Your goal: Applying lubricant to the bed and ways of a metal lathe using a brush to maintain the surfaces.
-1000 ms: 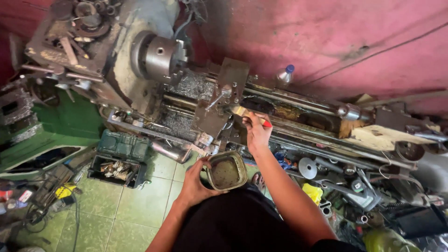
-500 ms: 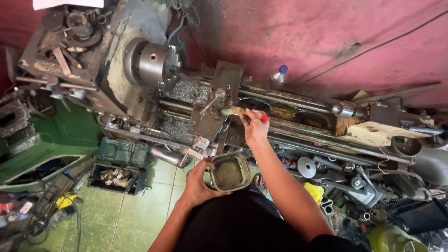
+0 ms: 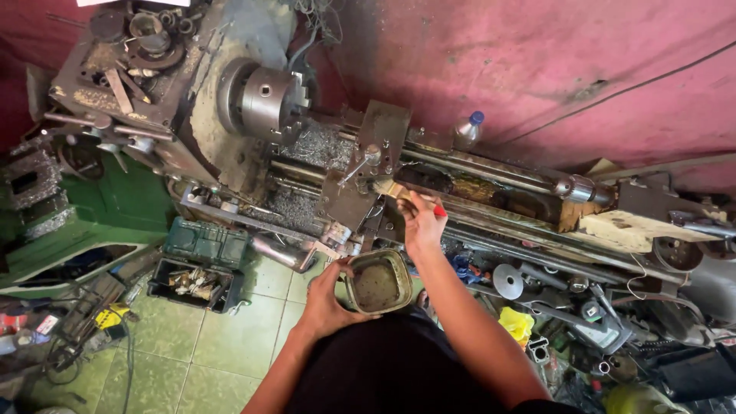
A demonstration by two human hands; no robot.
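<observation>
The right hand (image 3: 422, 222) has its grip pinched on a paintbrush (image 3: 399, 192) with a red handle end; the bristles point left and touch the metal block (image 3: 366, 172) on the bed of the lathe (image 3: 253, 115). The left hand (image 3: 326, 295) has its grip wrapped around a dirty tin can (image 3: 377, 282), fingers on the left wall, holding it open side up just below the right hand and in front of the person's dark clothing. Left of the block sits the round chuck (image 3: 264, 100), with metal shavings (image 3: 322, 146) heaped between them. A plastic bottle (image 3: 465, 130) with a blue cap stands behind the bed against the pink wall (image 3: 537, 69). On the tiled floor (image 3: 192, 353) to the left lies an open toolbox (image 3: 195, 280).
</observation>
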